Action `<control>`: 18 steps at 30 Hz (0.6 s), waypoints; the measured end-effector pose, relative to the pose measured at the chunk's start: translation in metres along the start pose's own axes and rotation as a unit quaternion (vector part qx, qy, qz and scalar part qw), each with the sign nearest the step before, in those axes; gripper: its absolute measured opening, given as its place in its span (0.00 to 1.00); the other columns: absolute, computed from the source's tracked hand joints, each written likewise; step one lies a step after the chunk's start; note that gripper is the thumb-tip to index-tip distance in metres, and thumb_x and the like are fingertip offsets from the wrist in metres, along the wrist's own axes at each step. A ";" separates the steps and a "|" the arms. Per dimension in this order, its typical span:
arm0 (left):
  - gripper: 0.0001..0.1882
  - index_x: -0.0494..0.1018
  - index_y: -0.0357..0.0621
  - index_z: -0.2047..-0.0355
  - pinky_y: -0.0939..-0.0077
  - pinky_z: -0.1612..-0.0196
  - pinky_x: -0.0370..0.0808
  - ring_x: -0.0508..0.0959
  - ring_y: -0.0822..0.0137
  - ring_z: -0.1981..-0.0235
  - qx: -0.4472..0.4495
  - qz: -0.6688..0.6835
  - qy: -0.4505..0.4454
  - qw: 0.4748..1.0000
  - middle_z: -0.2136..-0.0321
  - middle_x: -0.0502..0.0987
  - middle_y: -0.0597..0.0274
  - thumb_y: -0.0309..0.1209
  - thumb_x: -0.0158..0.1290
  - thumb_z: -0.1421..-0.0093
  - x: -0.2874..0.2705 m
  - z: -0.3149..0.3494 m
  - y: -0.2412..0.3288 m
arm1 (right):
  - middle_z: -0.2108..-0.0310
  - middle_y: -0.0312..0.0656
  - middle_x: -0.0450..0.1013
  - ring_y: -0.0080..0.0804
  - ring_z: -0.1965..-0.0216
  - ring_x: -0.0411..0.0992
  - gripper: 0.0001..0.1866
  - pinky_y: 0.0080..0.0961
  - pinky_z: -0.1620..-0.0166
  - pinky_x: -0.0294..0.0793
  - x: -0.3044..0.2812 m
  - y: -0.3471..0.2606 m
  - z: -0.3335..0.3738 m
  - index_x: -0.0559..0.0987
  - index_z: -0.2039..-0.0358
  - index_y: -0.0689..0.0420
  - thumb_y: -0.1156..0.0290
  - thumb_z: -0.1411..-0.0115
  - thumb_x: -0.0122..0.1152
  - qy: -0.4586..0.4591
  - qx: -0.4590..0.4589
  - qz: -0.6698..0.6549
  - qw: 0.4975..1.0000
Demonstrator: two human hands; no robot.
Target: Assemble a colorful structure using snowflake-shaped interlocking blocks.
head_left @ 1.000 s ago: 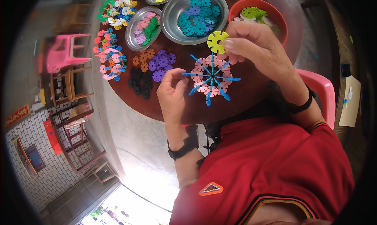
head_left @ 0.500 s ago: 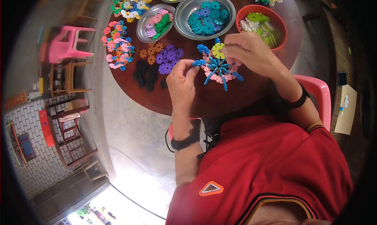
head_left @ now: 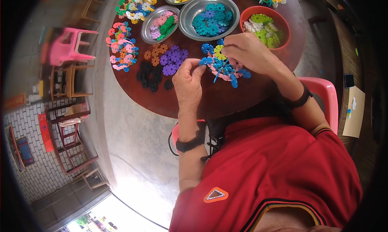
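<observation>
Between my hands is a round build of slotted plastic snowflake discs [head_left: 220, 75], with pink discs in a ring and blue ones standing out from its middle and edge. My left hand [head_left: 188, 86] is closed, thumb and fingers pinching a blue disc at the build's left side. A yellow-green snowflake disc [head_left: 218, 52] is pinched in my right hand [head_left: 254, 54] at the far side of the build, close to the blue discs. Whether its slot is joined to a blue disc cannot be made out. My right fingers hide part of the pink ring.
On the round brown table [head_left: 161, 104] lie loose purple discs [head_left: 173, 60], orange discs [head_left: 155, 55] and black discs [head_left: 149, 76]. Beyond stand metal bowls [head_left: 236, 23] and a red bowl [head_left: 287, 34] of discs. Finished-looking disc builds [head_left: 122, 46] line the left edge.
The build has tilted and turned, so its blue discs show more of their flat faces. Both hands have shifted slightly; the right one moved a little left with the yellow-green disc.
</observation>
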State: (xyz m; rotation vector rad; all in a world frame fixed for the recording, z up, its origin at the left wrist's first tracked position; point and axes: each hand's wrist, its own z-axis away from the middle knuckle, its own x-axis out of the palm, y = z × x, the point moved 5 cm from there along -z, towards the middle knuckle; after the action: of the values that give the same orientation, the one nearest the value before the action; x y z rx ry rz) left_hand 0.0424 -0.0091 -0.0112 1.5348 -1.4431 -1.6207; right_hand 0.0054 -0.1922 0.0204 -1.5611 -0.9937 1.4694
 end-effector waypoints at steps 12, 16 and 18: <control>0.05 0.72 0.41 0.68 0.71 0.70 0.70 0.75 0.58 0.74 0.113 -0.065 0.037 0.991 0.74 0.74 0.57 0.28 0.56 0.43 0.009 0.005 0.025 | 0.86 0.45 0.70 0.36 0.83 0.72 0.15 0.32 0.75 0.71 -0.005 -0.012 0.004 0.72 0.81 0.66 0.67 0.44 0.52 0.014 -0.019 0.024 0.999; 0.05 0.71 0.43 0.68 0.68 0.70 0.70 0.74 0.54 0.72 0.127 -0.096 0.043 0.986 0.74 0.73 0.57 0.28 0.56 0.44 0.012 0.008 0.026 | 0.87 0.45 0.70 0.35 0.84 0.72 0.15 0.31 0.76 0.71 -0.007 -0.010 0.004 0.71 0.81 0.66 0.67 0.44 0.52 0.004 -0.034 0.038 0.999; 0.06 0.71 0.44 0.68 0.65 0.69 0.69 0.73 0.54 0.71 0.156 -0.117 0.044 0.980 0.74 0.73 0.58 0.28 0.56 0.45 0.014 0.008 0.031 | 0.87 0.45 0.70 0.33 0.85 0.71 0.15 0.29 0.78 0.71 -0.008 -0.010 0.005 0.70 0.82 0.66 0.68 0.44 0.52 -0.010 -0.034 0.009 0.999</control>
State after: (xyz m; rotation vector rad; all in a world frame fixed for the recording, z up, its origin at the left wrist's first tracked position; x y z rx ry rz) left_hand 0.0217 -0.0282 0.0090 1.9922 -1.5742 -1.4797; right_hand 0.0000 -0.1954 0.0322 -1.6107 -1.0533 1.4804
